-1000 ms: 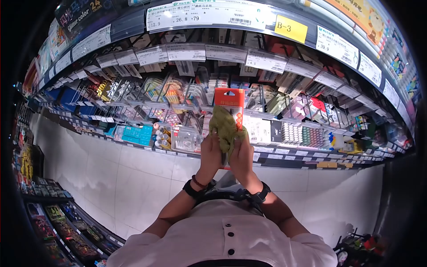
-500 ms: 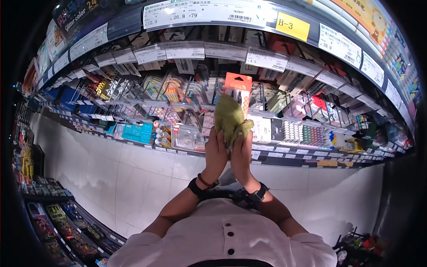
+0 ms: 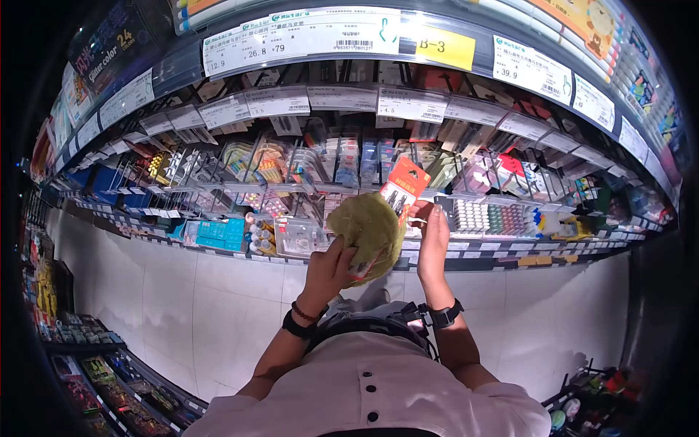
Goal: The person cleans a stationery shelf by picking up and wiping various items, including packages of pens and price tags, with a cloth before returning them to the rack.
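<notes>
A hanging package with an orange top [image 3: 408,179] and dark pen-like items in its window tilts to the right in front of the shelf. A yellow-green cloth [image 3: 364,227] covers much of its face, and the package's lower corner peeks out beneath. My left hand [image 3: 329,271] is closed on the cloth at its lower left, by that corner. At the package's right edge, my right hand [image 3: 435,244] is upright with thumb and fingers bent around the edge; the exact contact is partly hidden.
Shelf rows hold hanging stationery packs, with price labels [image 3: 413,104] along their edges and a yellow B-3 tag [image 3: 445,49] above. Blue boxes [image 3: 221,234] and small bottles [image 3: 262,237] sit on the low shelf at left. Behind is a tiled floor [image 3: 237,280].
The package has come lower and tilted right, and the cloth has spread wider over it. My hands have parted, left hand down and leftward, right hand to the right.
</notes>
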`<state>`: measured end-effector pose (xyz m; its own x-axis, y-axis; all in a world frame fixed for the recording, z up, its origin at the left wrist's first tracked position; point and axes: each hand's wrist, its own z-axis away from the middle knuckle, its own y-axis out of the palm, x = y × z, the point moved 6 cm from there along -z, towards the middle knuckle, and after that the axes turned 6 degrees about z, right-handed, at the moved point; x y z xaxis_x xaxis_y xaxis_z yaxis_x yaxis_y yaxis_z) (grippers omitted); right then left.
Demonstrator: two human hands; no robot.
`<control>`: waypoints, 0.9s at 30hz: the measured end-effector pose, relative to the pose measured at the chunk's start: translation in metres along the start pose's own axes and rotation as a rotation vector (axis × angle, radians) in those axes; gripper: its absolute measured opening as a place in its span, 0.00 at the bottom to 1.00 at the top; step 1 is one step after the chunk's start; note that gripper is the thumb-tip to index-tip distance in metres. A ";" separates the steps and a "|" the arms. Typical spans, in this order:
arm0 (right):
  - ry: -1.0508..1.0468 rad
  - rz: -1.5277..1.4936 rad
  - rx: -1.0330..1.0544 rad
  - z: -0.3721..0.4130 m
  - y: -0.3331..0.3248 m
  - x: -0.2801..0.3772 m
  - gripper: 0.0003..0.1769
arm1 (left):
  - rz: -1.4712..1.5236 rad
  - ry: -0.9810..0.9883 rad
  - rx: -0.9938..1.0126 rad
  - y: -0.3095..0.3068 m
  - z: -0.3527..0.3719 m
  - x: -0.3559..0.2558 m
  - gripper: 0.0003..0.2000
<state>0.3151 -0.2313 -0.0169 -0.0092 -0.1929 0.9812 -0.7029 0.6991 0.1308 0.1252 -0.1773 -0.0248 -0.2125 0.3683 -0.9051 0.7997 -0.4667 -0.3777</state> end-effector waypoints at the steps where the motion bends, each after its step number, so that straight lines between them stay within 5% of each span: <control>1: 0.012 -0.086 0.057 0.003 0.010 0.007 0.16 | -0.015 0.001 0.027 0.005 0.004 0.003 0.09; 5: 0.126 -0.271 0.105 0.002 0.013 0.001 0.08 | 0.046 0.160 -0.017 0.017 0.008 -0.011 0.09; 9: -0.014 -0.311 -0.069 -0.028 -0.010 0.023 0.07 | 0.008 -0.001 0.041 0.003 0.008 -0.002 0.08; 11: -0.133 -0.180 -0.074 -0.051 -0.025 0.042 0.08 | 0.047 -0.159 -0.017 -0.014 0.011 0.000 0.08; 19: -0.236 0.114 -0.085 -0.111 -0.029 0.068 0.10 | 0.357 -0.155 -0.433 -0.080 0.036 0.037 0.13; 27: -0.241 0.194 -0.072 -0.123 -0.018 0.059 0.12 | 0.422 -0.111 -0.571 -0.110 0.050 0.043 0.15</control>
<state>0.4144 -0.1708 0.0565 -0.3127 -0.2030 0.9279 -0.6193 0.7843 -0.0371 0.0004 -0.1500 -0.0320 0.1478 0.1515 -0.9773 0.9887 -0.0465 0.1423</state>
